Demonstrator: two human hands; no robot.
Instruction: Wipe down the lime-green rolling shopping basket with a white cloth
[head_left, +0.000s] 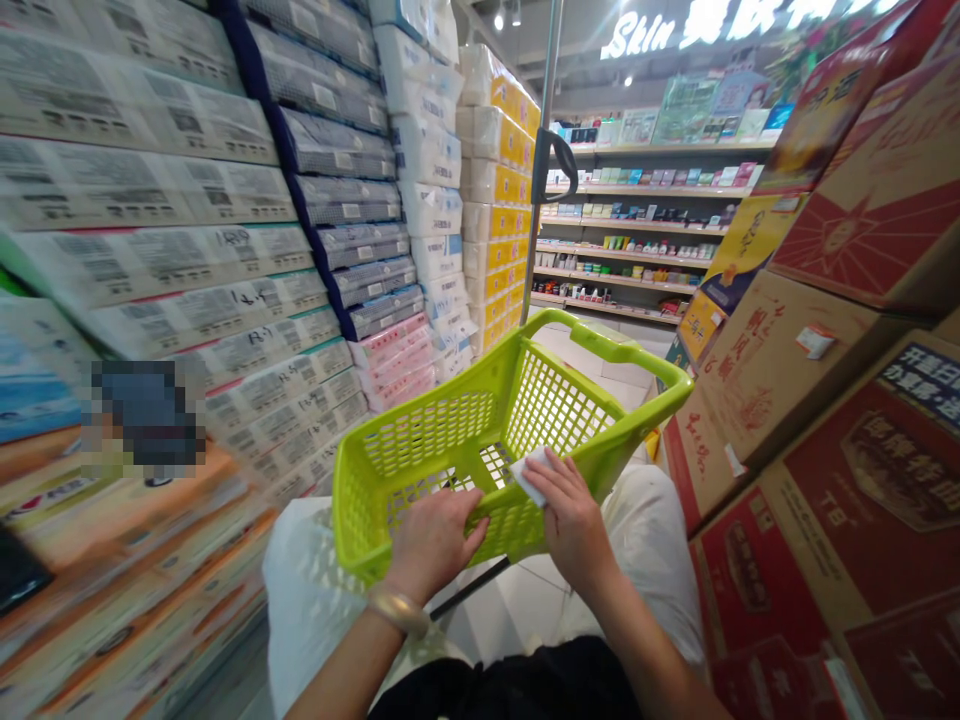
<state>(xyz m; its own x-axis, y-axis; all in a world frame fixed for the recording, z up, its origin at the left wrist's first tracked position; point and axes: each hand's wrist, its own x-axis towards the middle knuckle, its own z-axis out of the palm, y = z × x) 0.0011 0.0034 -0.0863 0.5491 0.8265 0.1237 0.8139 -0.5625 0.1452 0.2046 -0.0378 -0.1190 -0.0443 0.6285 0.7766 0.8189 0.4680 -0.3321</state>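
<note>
A lime-green plastic shopping basket (431,430) with perforated walls stands between my knees, its handle bar on the far right side. My left hand (439,540) is closed over the near rim, thumb outside and fingers toward the inner side. Further right along that same rim, my right hand (566,505) presses a folded white tissue (531,475) against the inner face of the wall; whether it is paper or cloth I cannot tell. Through the holes in the bottom, the inside shows nothing lying in it.
Stacked packs of paper (202,180) form a wall on my left, with a pixelated dark object (150,410) on a lower pile. Red and brown cartons (810,400) rise close on my right. Ahead are a metal pole (536,230) with a black handle and stocked shelves (637,190).
</note>
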